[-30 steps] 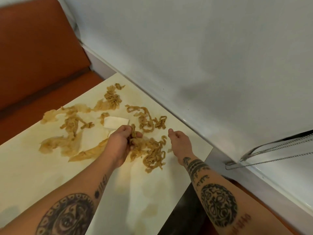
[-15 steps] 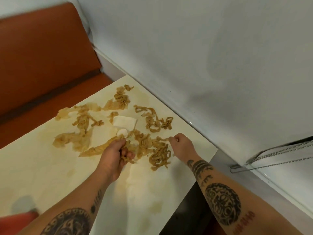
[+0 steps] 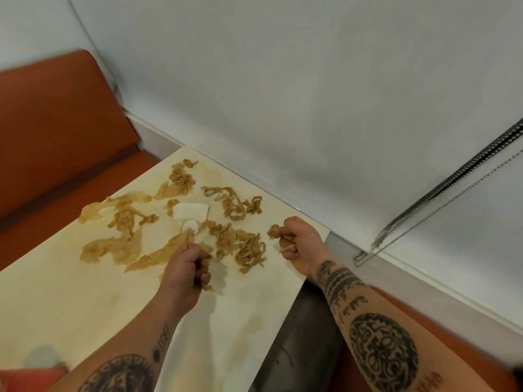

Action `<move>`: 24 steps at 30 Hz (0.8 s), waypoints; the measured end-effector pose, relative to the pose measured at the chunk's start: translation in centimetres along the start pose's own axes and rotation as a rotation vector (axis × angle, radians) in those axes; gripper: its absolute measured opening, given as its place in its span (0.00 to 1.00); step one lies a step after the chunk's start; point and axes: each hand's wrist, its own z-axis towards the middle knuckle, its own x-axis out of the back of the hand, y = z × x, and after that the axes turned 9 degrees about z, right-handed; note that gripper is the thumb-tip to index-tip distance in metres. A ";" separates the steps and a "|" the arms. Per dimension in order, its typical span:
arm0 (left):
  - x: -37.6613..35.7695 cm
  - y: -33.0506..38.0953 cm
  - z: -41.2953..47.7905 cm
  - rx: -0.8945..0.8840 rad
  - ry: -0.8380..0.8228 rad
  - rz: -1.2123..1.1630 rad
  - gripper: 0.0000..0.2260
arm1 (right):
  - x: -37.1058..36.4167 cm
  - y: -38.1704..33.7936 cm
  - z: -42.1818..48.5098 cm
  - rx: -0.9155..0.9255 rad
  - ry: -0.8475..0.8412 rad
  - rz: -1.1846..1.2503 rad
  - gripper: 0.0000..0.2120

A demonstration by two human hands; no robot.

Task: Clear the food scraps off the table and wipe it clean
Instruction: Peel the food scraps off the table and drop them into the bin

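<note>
Food scraps [image 3: 274,230] newly within right grip [image 3: 300,242]

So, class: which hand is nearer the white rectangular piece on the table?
Left. The left hand is close, on the near side of the white rectangular piece; the right hand is farther off to its right.

The near half of the tabletop [image 3: 70,301] lies bare though stained, open to a reach from the front and left. Noodle scraps [image 3: 240,247] and a white square piece [image 3: 190,211] crowd the far half, with only thin gaps between clumps. The wall [image 3: 283,108] runs tight along the far right edge; the orange bench [image 3: 56,131] backs the far left side.
</note>
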 end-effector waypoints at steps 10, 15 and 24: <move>5.8 0.6 -8.5 -0.063 -0.096 -0.042 0.13 | -5.2 6.4 -10.7 0.027 0.006 0.106 0.09; 7.0 -0.3 -13.3 0.005 -0.192 -0.087 0.09 | -5.2 9.5 -16.5 0.043 0.009 0.396 0.07; 2.7 -2.7 -20.0 0.092 -0.324 0.001 0.10 | -1.3 11.7 -23.9 0.191 0.117 0.545 0.07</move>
